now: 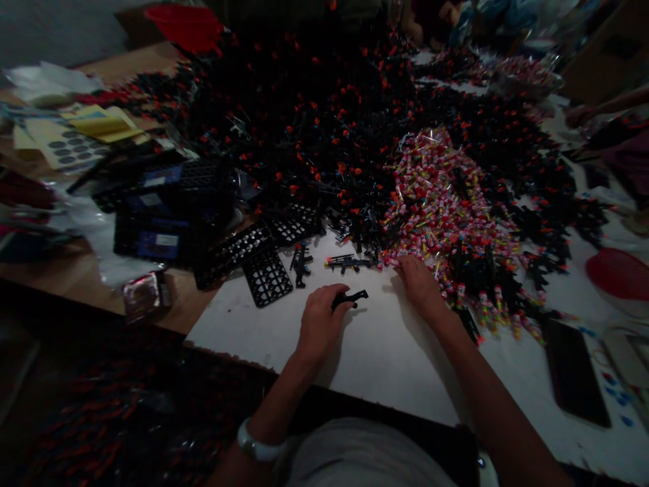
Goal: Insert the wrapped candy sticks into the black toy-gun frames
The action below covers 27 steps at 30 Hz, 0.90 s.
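Observation:
My left hand [322, 318] pinches a small black toy gun [357, 296] just above the white board [253, 338]. At the near edge of a heap of small pink-and-white wrapped candy tubes [436, 196], my right hand [418, 287] has its fingertips closed together; what they grip, if anything, is too small to make out. Between and beyond the hands lies another toy gun [349, 262] with a yellow and orange tip. A third black toy gun [301, 265] lies to its left, beside a black perforated tray [268, 277].
A large pile of black toy guns with orange tips [314, 122] covers the back. Packaged black trays [157, 237] lie left, sticker sheets [71, 145] behind them. A phone [575, 372] and red basket [618, 274] are right. Another person's hand [581, 116] shows far right.

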### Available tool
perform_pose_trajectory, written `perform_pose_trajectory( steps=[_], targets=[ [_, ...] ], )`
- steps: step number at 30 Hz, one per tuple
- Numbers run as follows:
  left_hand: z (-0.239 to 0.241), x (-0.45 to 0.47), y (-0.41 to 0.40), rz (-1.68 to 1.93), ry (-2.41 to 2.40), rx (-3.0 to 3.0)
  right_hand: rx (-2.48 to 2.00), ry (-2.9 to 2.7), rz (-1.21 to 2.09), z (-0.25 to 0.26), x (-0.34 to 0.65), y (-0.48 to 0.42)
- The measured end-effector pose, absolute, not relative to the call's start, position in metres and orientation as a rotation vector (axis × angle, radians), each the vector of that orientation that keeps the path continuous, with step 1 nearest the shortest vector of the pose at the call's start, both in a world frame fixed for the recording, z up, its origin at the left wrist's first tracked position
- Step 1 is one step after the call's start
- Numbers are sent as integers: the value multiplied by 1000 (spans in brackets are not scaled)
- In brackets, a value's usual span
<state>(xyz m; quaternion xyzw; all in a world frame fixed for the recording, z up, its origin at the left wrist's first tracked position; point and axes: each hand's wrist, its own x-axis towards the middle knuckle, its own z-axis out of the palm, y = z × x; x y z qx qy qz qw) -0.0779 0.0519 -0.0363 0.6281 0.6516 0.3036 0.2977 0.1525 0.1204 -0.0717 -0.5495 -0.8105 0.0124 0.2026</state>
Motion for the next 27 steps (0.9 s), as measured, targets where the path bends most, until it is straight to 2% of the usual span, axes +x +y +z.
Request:
perform_pose_trajectory(
  steps=[9, 12, 17, 27],
  targets=[
    [-35, -78, 52, 883, 1657, 1722, -1336, -2061, 314, -63, 142, 114],
    [-35, -82, 51, 911, 1664, 1706, -1410, -1992, 262, -56, 155, 108],
    [-37, -82, 49, 942, 1679, 1662, -1574, -2193, 75, -53, 170, 103],
    [-34, -75, 49, 945, 1625, 1710, -1759, -2473, 72, -47, 127, 126]
  ],
)
